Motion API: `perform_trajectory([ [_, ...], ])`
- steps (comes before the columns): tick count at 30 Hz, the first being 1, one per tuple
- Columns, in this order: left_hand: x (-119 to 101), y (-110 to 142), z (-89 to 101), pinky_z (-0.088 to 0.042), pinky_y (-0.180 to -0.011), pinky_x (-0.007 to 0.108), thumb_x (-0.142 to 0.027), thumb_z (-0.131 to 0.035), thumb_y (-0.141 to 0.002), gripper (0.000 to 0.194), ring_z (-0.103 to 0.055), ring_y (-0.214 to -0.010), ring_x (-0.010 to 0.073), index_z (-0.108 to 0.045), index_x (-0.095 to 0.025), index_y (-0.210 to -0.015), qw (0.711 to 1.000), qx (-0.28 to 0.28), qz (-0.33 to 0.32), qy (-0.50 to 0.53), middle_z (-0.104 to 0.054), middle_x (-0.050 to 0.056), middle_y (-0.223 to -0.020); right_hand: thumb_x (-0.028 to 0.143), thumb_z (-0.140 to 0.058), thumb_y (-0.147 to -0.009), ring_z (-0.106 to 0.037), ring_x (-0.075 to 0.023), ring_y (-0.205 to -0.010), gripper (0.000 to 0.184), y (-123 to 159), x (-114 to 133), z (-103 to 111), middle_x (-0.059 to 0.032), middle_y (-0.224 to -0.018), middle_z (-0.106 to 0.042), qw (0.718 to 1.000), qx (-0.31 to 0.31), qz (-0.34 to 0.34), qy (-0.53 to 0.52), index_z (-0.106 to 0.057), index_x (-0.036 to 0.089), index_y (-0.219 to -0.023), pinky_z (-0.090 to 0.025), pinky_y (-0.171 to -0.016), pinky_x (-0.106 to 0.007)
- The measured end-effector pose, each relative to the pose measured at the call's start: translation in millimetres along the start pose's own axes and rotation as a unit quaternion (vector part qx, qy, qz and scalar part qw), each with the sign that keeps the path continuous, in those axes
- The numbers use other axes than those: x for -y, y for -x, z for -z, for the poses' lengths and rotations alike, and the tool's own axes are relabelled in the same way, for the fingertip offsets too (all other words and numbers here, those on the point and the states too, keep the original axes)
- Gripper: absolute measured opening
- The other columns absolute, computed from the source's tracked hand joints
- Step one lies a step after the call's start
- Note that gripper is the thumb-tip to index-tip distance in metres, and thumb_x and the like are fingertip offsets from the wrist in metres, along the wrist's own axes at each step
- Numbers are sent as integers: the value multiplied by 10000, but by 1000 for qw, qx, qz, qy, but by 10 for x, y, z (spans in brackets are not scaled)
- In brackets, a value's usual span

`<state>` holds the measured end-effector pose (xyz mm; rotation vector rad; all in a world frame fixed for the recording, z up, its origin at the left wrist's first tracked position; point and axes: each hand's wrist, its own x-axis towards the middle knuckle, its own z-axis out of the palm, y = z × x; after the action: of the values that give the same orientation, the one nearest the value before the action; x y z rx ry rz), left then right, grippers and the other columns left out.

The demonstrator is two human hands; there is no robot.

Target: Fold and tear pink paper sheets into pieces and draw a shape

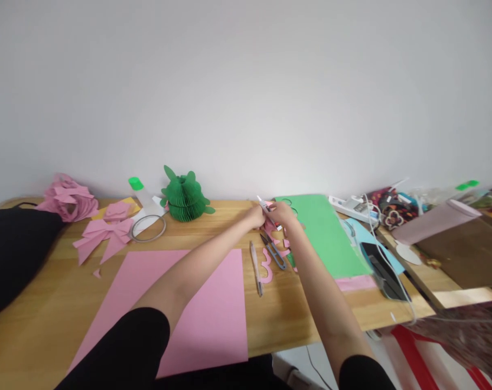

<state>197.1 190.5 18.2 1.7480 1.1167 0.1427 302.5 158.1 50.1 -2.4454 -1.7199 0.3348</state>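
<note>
At the back of the table both my hands meet over a heap of pink paper scraps (270,232). My right hand (285,213) is closed around a slim white tube (264,204), whose pointed tip leans up and left. My left hand (254,217) is right beside the tube, low by the scraps; its fingers are mostly hidden, so I cannot tell what it holds. Just in front lie grey thread snips (275,254), a pale craft knife or pen (255,271) and a curvy pink paper cutout (266,268).
A large pink sheet (213,314) lies under my left forearm, a green sheet (331,233) to the right. Leftward stand a green honeycomb paper figure (185,199), a tape roll (148,227), a green-capped bottle (144,197) and pink paper bows (105,233). A phone (382,271) lies right.
</note>
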Motion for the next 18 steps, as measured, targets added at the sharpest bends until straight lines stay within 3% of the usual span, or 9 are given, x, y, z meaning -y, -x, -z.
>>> perform_trajectory([
  [4, -26, 51, 20, -543, -845, 421, -353, -572, -918, 324, -624, -1001, 215, -577, -170, -1185, 1000, 0, 2, -5, -608, 86, -1193, 345, -572, -928, -636, -194, -964, 278, 11, 9, 43, -73, -1136, -634, 998, 66, 13, -13, -608, 158, -1130, -544, -830, -397],
  [12, 80, 356, 196, -557, -789, 387, -360, -569, -920, 309, -639, -924, 189, -585, -157, -1153, 1000, -7, -8, -7, -630, 75, -1119, 323, -590, -918, -632, -205, -991, 302, 40, -8, 79, -82, -1161, -625, 997, 67, -1, -27, -591, 150, -1166, -540, -846, -413],
  [15, 207, 616, 292, -537, -627, 289, -345, -550, -929, 261, -621, -678, 123, -601, -139, -1080, 1000, 6, -14, -9, -659, 28, -879, 323, -605, -909, -646, -198, -969, 278, 47, -39, 72, -73, -1107, -654, 997, 62, -6, -41, -615, 143, -1121, -538, -845, -400],
  [18, 337, 935, 399, -432, -485, 217, -267, -500, -898, 229, -513, -456, 93, -619, -132, -1040, 999, 29, -27, -7, -621, -20, -600, 320, -619, -899, -660, -190, -949, 255, 49, -59, 63, -65, -1071, -682, 997, 55, -9, -57, -638, 143, -1082, -533, -848, -394],
])
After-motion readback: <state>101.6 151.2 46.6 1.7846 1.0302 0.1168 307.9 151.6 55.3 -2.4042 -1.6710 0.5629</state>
